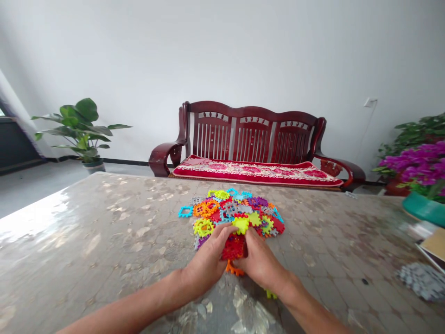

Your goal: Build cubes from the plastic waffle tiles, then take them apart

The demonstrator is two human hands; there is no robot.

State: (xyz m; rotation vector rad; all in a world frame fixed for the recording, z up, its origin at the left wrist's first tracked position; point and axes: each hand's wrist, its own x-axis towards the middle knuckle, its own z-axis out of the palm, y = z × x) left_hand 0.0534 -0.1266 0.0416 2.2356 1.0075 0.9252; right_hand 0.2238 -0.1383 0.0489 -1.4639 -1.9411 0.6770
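Observation:
Between both hands is a red interlocking plastic block (233,247), apparently built from toothed puzzle pieces. My left hand (210,254) grips its left side, and my right hand (261,258) closes around its right side. A yellow-green toothed piece (241,225) shows at the far edge of the block, near the fingertips; whether it is joined on I cannot tell. Below the block an orange toothed piece (234,268) sticks out between the hands. Just beyond lies a pile of colourful interlocking pieces (230,208), partly hidden by my fingers. Another yellow-green piece (270,294) peeks out beside my right wrist.
The pile rests on a patterned table (121,250). Grey toothed pieces (422,280) lie near the right edge, by a box (434,246) and a teal flowerpot (422,208). A wooden bench (252,139) stands behind the table, with a potted plant (83,130) to its left.

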